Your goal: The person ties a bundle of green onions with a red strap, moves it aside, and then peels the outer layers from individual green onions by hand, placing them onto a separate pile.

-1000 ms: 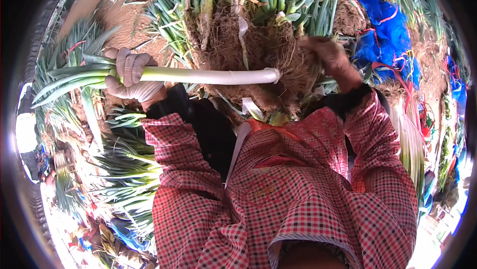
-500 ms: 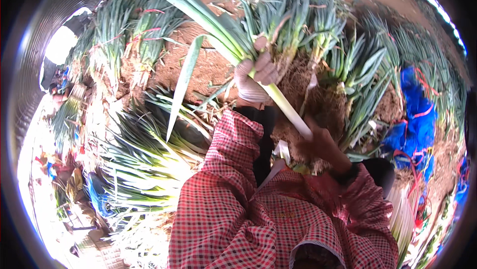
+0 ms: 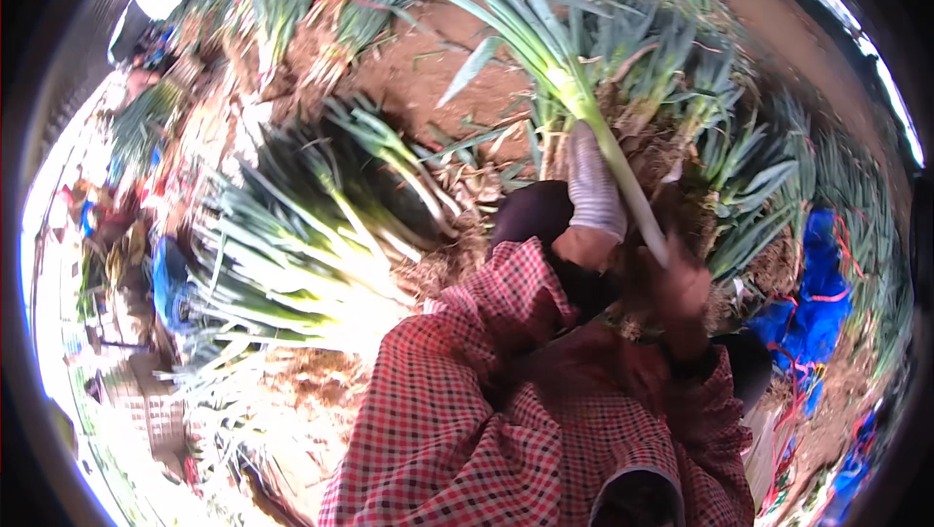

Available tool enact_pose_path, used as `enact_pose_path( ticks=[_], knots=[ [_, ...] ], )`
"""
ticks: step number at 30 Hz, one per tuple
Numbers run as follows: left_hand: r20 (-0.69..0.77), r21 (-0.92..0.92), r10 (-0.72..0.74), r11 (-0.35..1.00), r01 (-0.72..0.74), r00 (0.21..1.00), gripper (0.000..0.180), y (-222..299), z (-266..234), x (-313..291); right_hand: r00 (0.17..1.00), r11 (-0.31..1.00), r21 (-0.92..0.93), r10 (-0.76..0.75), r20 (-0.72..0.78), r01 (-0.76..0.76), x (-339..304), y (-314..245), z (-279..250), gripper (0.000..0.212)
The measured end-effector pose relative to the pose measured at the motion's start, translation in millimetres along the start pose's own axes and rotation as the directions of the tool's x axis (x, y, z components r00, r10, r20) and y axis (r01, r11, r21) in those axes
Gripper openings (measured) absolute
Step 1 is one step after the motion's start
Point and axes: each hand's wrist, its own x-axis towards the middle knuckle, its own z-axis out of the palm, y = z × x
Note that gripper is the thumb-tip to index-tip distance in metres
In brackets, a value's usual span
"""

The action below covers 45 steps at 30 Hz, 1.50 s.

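Note:
A long leek [image 3: 628,177] with a white shank and spread green leaves slants across the middle, leaf end up and away from me. My left hand [image 3: 591,172], in a pale knitted glove, is closed around it from the left, below the leaves; its fingers are mostly hidden behind the stalk. At the white lower end is my bare right hand [image 3: 681,284], smeared by motion; whether its fingers grip the stalk does not show. Past the leek stand untrimmed leeks [image 3: 642,70] with brown roots. To the left lies a fanned pile of leeks [image 3: 311,264] with bright white shanks.
Bundles of leeks tied with pink bands [image 3: 282,1] stand at the far left. Blue sheeting [image 3: 812,274] with red straps lies at the right, beside more leeks [image 3: 856,196]. Brown soil [image 3: 438,50] and dry scraps show between them. Another blue piece [image 3: 170,284] lies left of the pile.
The view has swung, so the scene sits differently. The leek and both hands appear further right and lower. My left hand's fingers, seen around the stalk before, are now mostly hidden.

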Motion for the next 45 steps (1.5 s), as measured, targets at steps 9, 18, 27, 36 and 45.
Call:
enact_pose_path(
  ticks=[9, 18, 27, 36, 45],
  knots=[
    [0.013, -0.150, 0.085, 0.985, -0.082, 0.996, 0.044, 108, -34, 73, 0.987, 0.938, -0.312, -0.161, -0.009, 0.150, -12, -1, -10, 0.053],
    [0.134, 0.122, 0.326, 0.932, -0.342, 0.936, 0.070, 61, -11, -33, 0.992, 0.989, -0.089, -0.118, -0.044, 0.114, 50, -78, 12, 0.058],
    [0.288, 0.259, 0.671, 0.632, -0.730, 0.683, 0.013, 245, -92, 71, 0.884, 0.880, 0.156, -0.462, 0.067, 0.448, 105, -131, 24, 0.071],
    [-0.145, 0.664, 0.470, 0.699, -0.267, 0.871, 0.023, 278, -388, 172, 0.973, 0.993, -0.012, 0.118, 0.200, -0.118, 53, 53, 28, 0.060],
    [-0.627, 0.745, 0.406, 0.562, 0.360, 0.665, 0.047, 114, -480, 230, 0.712, 0.917, -0.355, 0.371, 0.596, -0.180, -89, 176, 30, 0.047]
  ],
)
